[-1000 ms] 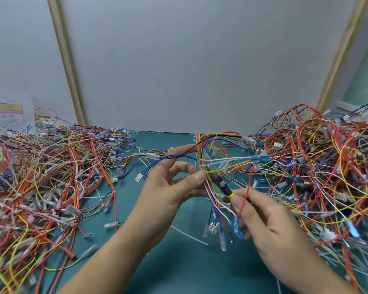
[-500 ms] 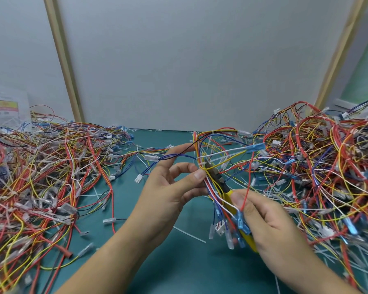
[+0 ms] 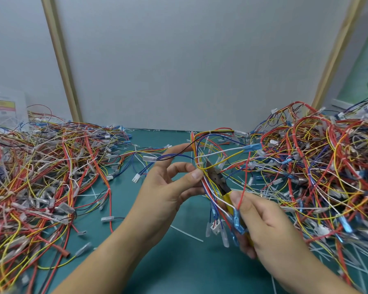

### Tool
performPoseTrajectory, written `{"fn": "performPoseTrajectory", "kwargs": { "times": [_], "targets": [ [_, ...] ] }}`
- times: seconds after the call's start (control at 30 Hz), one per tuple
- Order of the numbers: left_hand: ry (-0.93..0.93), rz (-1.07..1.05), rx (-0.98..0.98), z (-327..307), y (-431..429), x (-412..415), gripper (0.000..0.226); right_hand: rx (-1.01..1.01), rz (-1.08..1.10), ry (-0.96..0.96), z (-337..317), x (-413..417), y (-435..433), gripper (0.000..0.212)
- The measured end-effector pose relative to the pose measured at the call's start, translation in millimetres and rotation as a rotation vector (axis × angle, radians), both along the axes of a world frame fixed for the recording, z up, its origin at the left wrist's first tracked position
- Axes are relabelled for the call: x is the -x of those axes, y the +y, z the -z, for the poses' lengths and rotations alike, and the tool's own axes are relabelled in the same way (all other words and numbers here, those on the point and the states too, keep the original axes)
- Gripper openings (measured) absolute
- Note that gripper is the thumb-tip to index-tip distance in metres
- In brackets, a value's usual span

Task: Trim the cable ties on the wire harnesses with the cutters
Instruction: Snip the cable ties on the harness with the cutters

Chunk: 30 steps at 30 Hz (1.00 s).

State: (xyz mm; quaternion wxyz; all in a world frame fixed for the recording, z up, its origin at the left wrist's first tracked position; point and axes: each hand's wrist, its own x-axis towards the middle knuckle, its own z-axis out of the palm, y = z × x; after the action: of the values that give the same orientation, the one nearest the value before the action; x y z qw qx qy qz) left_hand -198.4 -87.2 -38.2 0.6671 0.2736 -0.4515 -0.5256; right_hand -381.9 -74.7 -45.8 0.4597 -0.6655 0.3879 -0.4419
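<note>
My left hand (image 3: 168, 187) pinches a wire harness (image 3: 208, 145) of red, yellow, blue and white wires between thumb and fingers, above the green mat. My right hand (image 3: 261, 221) grips the yellow-handled cutters (image 3: 218, 180). Their dark jaws point up-left into the bundle, right beside my left thumb tip. Blue and clear terminals of the harness hang down over my right fingers and hide part of the handles. The cable tie at the jaws is too small to make out.
A big heap of harnesses (image 3: 40, 177) covers the left of the green mat (image 3: 179, 262), another heap (image 3: 317, 166) the right. Cut white tie ends (image 3: 187, 233) lie scattered on the mat. A grey partition wall (image 3: 189, 60) stands close behind.
The cutters slid further up into the bundle toward my left thumb, and more of the yellow handle shows. Both hands stayed almost in place.
</note>
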Motion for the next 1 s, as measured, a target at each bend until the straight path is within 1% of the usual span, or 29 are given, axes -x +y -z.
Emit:
{"fn": "performPoseTrajectory", "kwargs": {
  "times": [0.07, 0.17, 0.23, 0.27, 0.37, 0.47, 0.53, 0.57, 0.63, 0.67, 0.7, 0.77, 0.83, 0.93, 0.97, 1.0],
  "targets": [
    [-0.003, -0.009, 0.001, -0.5, -0.1, -1.1, 0.048, -0.078, 0.01, -0.046, -1.5, -0.3, -0.6, 0.051],
    [-0.006, -0.018, -0.011, -1.0, -0.5, -3.2, 0.044, -0.126, 0.019, -0.088, -5.3, 0.4, -2.6, 0.041],
    [-0.004, -0.027, -0.035, -1.3, -1.2, -4.4, 0.039, -0.134, 0.005, -0.154, -7.0, 2.1, -4.5, 0.04],
    [-0.006, -0.034, -0.049, -1.4, -1.6, -5.1, 0.037, -0.136, 0.008, -0.179, -7.5, 2.8, -5.4, 0.043],
    [-0.022, -0.035, -0.076, -2.9, -2.3, -6.2, 0.036, -0.1, 0.072, -0.226, -6.5, 4.5, -9.2, 0.051],
    [-0.079, 0.016, -0.058, -2.8, -0.9, -3.9, 0.034, -0.027, 0.183, -0.282, -6.1, 8.1, -13.1, 0.044],
    [-0.106, 0.033, -0.052, -1.7, 0.2, -0.7, 0.032, 0.006, 0.252, -0.284, -6.9, 11.4, -14.8, 0.044],
    [-0.105, 0.026, -0.05, -1.7, 0.4, -0.1, 0.031, 0.001, 0.259, -0.267, -6.8, 12.1, -15.6, 0.043],
    [-0.053, -0.017, -0.048, -3.6, -0.4, -1.5, 0.032, -0.066, 0.2, -0.176, -6.6, 11.4, -16.5, 0.028],
    [-0.009, -0.051, -0.049, -4.7, -1.6, -3.6, 0.033, -0.092, 0.156, -0.084, -5.4, 10.3, -16.8, 0.019],
    [0.03, -0.087, -0.049, -5.7, -3.1, -6.0, 0.031, -0.079, 0.122, 0.039, -2.9, 10.0, -17.0, 0.016],
    [0.078, -0.144, -0.042, -7.9, -4.7, -10.1, 0.024, 0.031, 0.079, 0.279, 2.9, 9.3, -16.8, 0.017],
    [0.111, -0.169, -0.037, -10.3, -5.2, -13.2, 0.024, 0.133, 0.076, 0.425, 6.0, 9.8, -14.9, 0.023],
    [0.143, -0.19, -0.028, -13.6, -5.8, -19.4, 0.025, 0.201, 0.166, 0.511, 4.9, 14.5, -17.9, 0.021],
    [0.146, -0.201, -0.035, -13.9, -6.3, -20.7, 0.026, 0.196, 0.2, 0.49, 3.9, 16.2, -20.3, 0.02],
    [0.138, -0.208, -0.043, -13.7, -6.5, -21.0, 0.028, 0.168, 0.23, 0.423, 2.9, 17.0, -23.0, 0.018]
  ]
}}
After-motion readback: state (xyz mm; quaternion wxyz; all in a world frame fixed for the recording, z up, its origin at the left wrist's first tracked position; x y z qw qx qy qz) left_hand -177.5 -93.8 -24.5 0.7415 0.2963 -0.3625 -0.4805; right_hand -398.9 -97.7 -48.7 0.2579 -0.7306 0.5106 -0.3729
